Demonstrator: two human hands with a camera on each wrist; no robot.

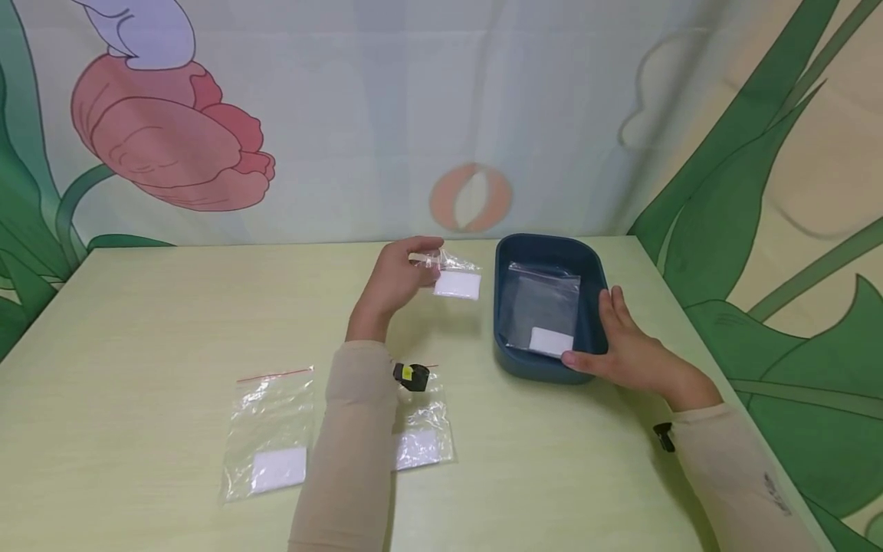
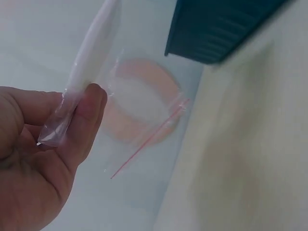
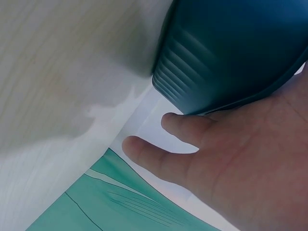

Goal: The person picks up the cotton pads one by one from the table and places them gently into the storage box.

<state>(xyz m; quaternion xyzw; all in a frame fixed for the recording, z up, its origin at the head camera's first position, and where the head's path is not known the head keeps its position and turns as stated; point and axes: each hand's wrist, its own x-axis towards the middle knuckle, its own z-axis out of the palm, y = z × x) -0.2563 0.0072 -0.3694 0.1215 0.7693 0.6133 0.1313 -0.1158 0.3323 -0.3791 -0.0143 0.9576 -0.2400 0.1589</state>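
Observation:
My left hand (image 1: 395, 282) pinches a clear zip bag (image 1: 458, 284) with a white card-like piece inside, raised over the table left of a dark blue plastic bin (image 1: 541, 370). In the left wrist view, thumb and fingers hold the white end of this bag (image 2: 89, 62), while its red zip line hangs off to the right. Inside the bin lies another clear zip bag (image 1: 545, 305) with a white piece at its lower end. My right hand (image 1: 638, 356) rests against the bin's right side, fingers straight along the wall, thumb across the front corner of the rim.
Two more clear zip bags with white pieces lie flat on the pale wooden table (image 1: 138, 383): one bag (image 1: 269, 429) left of my left forearm, another bag (image 1: 424, 422) partly hidden behind it. A printed curtain (image 1: 359, 138) hangs along the table's back edge.

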